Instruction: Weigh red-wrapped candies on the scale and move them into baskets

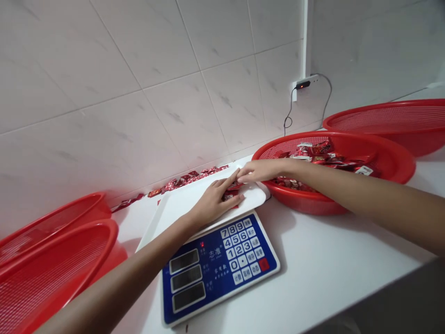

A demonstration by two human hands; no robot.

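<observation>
A white tray sits on top of a blue-faced weighing scale. My left hand rests at the tray's right part, fingers stretched and thumb apart, with several small red packets partly covered beneath it. My right hand meets the left fingertips over the tray's right end. Its fingers are bent and pressed together; whatever is between them is hidden. Below my right forearm stands a red plastic basket holding many red packets.
A row of red packets lies along the tiled wall behind the tray. Red baskets stand at left and far right. A cable hangs from a wall socket. The table's front edge runs at lower right.
</observation>
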